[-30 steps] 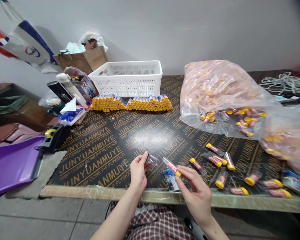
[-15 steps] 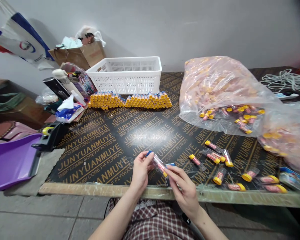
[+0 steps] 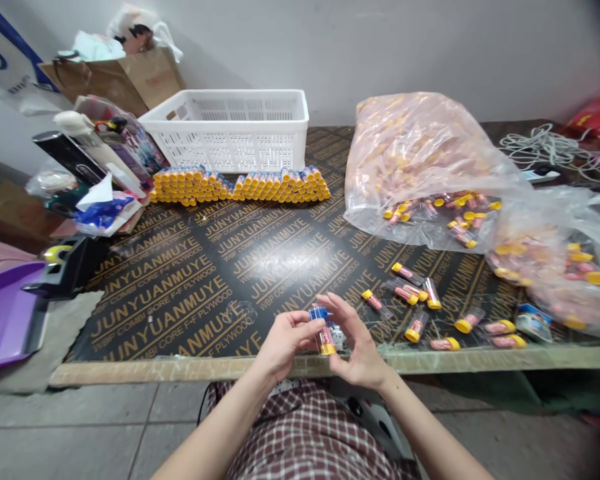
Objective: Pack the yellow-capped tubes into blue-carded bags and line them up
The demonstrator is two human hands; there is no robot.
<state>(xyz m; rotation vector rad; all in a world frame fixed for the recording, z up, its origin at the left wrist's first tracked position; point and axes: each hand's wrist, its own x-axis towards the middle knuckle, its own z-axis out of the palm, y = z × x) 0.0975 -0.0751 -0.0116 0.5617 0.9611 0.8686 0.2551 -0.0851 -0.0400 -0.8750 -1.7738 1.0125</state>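
Note:
Near the table's front edge, my left hand (image 3: 284,341) pinches a small clear tube (image 3: 326,339) with pink contents. The tube is nearly upright, its yellow cap at the bottom. A blue label or strip (image 3: 319,313) sits at the tube's upper end, by my left fingers. My right hand (image 3: 359,345) curves around the tube's right side, thumb and fingers apart; I cannot tell whether a fingertip touches it. Several similar loose tubes (image 3: 375,303) lie to the right of my hands. Beside them is a small blue-and-white packet (image 3: 534,323).
A white basket (image 3: 240,143) stands at the back, with stacked yellow-capped tubes (image 3: 280,188) in front. A large clear bag (image 3: 415,147) of tubes lies at back right, another bag (image 3: 540,247) beside it. A tape dispenser (image 3: 70,267) and purple dustpan (image 3: 10,313) are left.
The tube has turned from slanted to nearly upright, and the blue piece now shows around its top. My right hand has let go of the capped end and spread its fingers. The view has shifted.

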